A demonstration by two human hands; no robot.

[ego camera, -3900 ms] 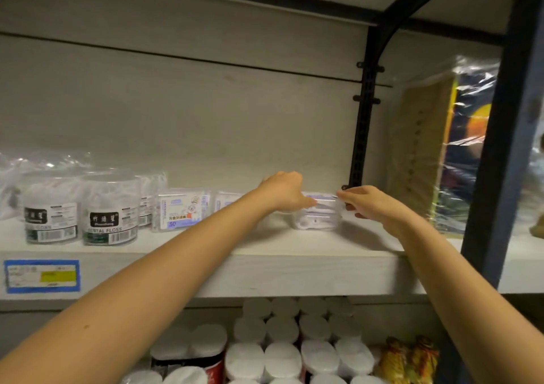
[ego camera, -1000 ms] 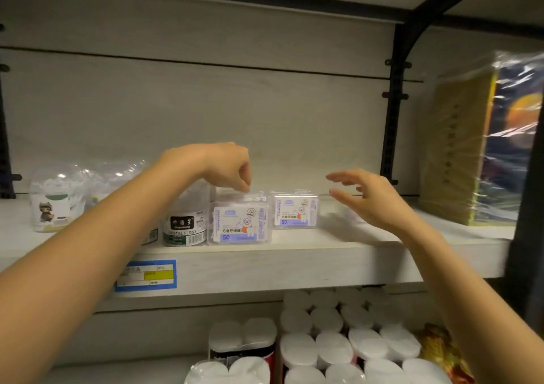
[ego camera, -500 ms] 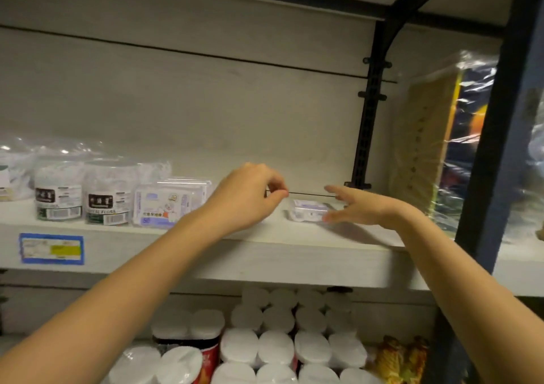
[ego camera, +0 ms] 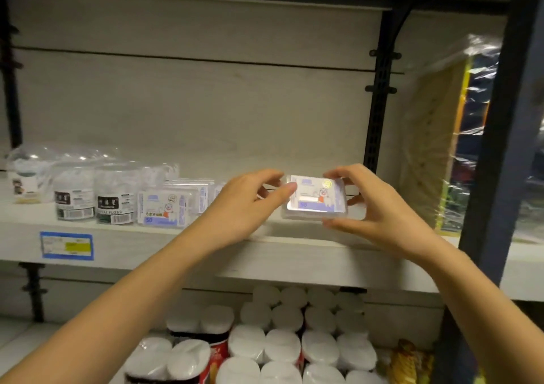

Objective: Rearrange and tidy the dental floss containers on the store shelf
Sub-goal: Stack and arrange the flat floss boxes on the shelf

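Observation:
A flat clear floss box with a lilac label is held tilted up just above the pale shelf, near its middle. My left hand pinches its left end and my right hand grips its right end, thumb below and fingers on top. Further left on the shelf stand matching lilac floss boxes in a row. Beside those are two round clear floss tubs with black labels, and another tub.
A clear bag of floss lies at the far left. A black upright and a dark post flank a plastic-wrapped stack on the right. White-lidded cans fill the shelf below. A blue price tag marks the shelf edge.
Half a second ago the box lay flat on the shelf under my reaching hands. Both hands now hold it, lifted and tilted with the label towards me.

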